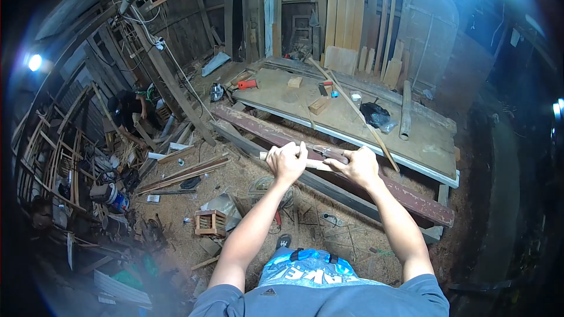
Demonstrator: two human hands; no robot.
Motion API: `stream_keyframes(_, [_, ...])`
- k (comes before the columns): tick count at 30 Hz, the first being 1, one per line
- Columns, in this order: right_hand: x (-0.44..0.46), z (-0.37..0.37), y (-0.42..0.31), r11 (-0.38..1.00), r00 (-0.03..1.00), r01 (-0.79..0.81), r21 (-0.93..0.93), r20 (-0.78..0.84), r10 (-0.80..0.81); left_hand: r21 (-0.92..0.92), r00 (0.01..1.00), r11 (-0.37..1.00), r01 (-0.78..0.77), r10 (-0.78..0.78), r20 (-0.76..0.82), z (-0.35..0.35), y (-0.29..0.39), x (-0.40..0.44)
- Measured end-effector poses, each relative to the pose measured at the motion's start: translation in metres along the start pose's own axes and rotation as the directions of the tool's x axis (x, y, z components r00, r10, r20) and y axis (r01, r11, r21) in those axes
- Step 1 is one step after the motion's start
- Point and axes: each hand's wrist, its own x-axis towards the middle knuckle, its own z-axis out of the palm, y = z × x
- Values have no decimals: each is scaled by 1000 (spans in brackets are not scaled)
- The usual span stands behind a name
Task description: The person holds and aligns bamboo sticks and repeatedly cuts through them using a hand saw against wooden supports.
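Observation:
A short pale wooden strip (317, 165) runs between my two hands, above a long maroon-painted beam (405, 191). My left hand (286, 163) is closed round the strip near its left end, a bit of which sticks out past the fist. My right hand (359, 167) is closed at the strip's other end. A dark brown piece (331, 152) shows by the right fingers; whether it is held or lies on the beam behind I cannot make out.
Beyond the beam stands a workbench (276, 91) with a red power tool (247, 84), wood blocks (320, 104), a long thin batten (364, 120) and a black plastic bag (375, 114). A wooden crate (210, 223) sits on the sawdust-covered floor. Another person (132, 111) crouches at left.

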Motion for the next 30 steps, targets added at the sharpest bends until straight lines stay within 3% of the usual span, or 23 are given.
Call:
stream_keyframes(2, [-4,8,6,1000,1000,-24,0,4,24,-15,999,1000,-8,8,52,-2,-2,-2])
stream_keyframes(5, [-20,23,24,996,997,-82,-26,14,82,-143,895,986,-91,143,422,-13,2,-6])
stream_keyframes(8, [-40,31,44,994,995,-97,-43,2,97,-269,832,954,-132,254,493,0,-1,-19])
stream_keyframes(9, [-47,33,50,993,994,-111,-46,8,111,-244,799,967,-76,206,566,3,5,-20])
stream_keyframes(12, [-67,33,77,980,978,-200,-18,-61,199,-261,753,965,-12,181,632,25,23,-30])
stream_keyframes(14, [-79,31,98,962,933,-252,102,-239,270,-260,708,964,51,149,690,42,35,-41])
stream_keyframes(16, [-92,20,117,962,884,-232,144,-383,270,-302,728,950,78,153,669,67,41,-58])
stream_keyframes(18, [-106,12,137,951,841,-242,193,-446,305,-256,720,967,0,178,671,85,49,-71])
stream_keyframes(19, [-113,9,146,944,827,-250,217,-460,325,-216,733,974,73,94,674,91,55,-77])
stream_keyframes(20, [-121,7,155,941,829,-260,215,-451,332,-174,740,974,148,8,672,97,60,-83])
stream_keyframes(22, [-135,3,169,816,812,-423,394,-234,535,-121,759,977,175,-56,648,112,62,-95])
stream_keyframes(24, [-153,6,175,806,806,-427,410,-232,545,-91,743,962,256,-135,655,126,65,-104])
stream_keyframes(26, [-170,15,181,737,775,-546,398,-94,625,-83,741,956,281,-161,652,136,68,-111])
stream_keyframes(30, [-189,44,189,601,700,-637,483,35,714,-113,762,941,320,-185,621,174,55,-124])
